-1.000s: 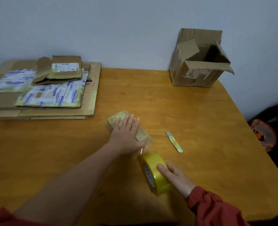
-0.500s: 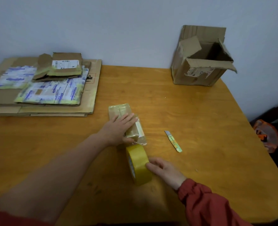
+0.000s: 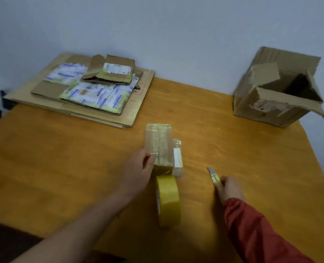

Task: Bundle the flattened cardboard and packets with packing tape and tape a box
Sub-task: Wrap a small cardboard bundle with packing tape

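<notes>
Toward table's (image 3: 62, 168) front edge, cutter (image 3: 213, 174), blade pointing away, is met by curled fingertips of R hand (image 3: 231, 189), grip unclear; packet (image 3: 160, 147) pinched by L hand (image 3: 138, 170).

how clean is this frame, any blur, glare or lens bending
Head view: soft all over, with motion smear strongest on the open box and the right hand; lighting there is dim, darkening toward the bottom left corner; faint sheen on the taped packet; wide-angle stretch shows toward the frame's edges.
</notes>
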